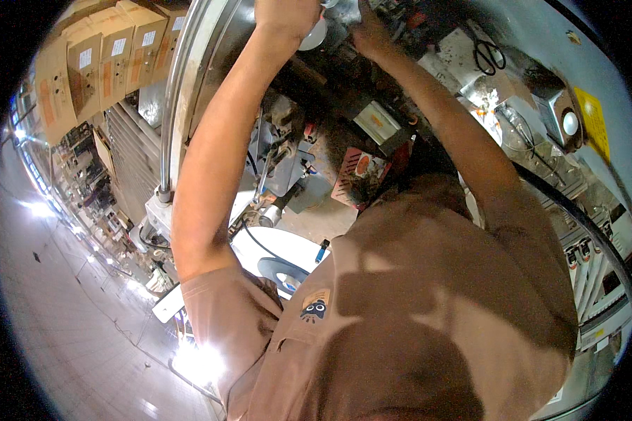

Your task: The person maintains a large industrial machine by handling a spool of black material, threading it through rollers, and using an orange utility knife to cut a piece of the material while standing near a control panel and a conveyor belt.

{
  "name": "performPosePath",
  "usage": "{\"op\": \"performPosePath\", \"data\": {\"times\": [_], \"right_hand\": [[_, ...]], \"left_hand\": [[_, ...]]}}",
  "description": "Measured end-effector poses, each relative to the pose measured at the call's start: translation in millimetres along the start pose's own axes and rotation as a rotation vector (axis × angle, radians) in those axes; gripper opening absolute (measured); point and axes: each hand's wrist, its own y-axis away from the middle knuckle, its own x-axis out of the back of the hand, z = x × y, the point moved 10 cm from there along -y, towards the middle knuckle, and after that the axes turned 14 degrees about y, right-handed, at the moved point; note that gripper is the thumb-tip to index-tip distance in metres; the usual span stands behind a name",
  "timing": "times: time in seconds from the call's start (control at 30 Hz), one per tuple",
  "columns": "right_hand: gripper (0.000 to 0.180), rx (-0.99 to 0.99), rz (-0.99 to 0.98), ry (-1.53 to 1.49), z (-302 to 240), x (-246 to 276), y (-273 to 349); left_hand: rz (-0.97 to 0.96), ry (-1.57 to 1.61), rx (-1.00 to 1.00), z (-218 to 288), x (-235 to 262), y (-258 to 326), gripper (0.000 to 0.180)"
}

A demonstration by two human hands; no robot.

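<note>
Both arms reach forward to the upper edge of the view, over a dark, dirty work area. My left hand point(288, 15) is cut off by that edge. Its fingers look curled closed, and what they grip is hidden. Just beside it shows a pale round disc-like part point(314, 35). A shiny silvery metal piece point(343, 12) lies between the two hands. My right hand point(372, 34) is in shadow close to this metal piece. Its fingers are dark and partly out of view, so their grip cannot be made out.
Cardboard boxes point(102, 59) stand at the far left beyond a curved metal frame point(179, 105). Black-handled scissors point(489, 56) lie at the right. Below my arms sit a small metal-faced box point(379, 123) and a red box point(358, 175). A black cable point(583, 224) arcs along the right.
</note>
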Motion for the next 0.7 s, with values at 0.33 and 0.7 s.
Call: {"op": "performPosePath", "data": {"times": [0.33, 0.7], "right_hand": [[0.064, 0.020, 0.062, -0.266, 30, -9, -2], [0.070, -0.165, -0.009, -0.130, 24, 9, 21]], "left_hand": [[-0.107, 0.010, 0.047, 4, 9, 7, 0.024], [-0.017, 0.017, -0.001, 12, 9, 5, 0.022]]}}
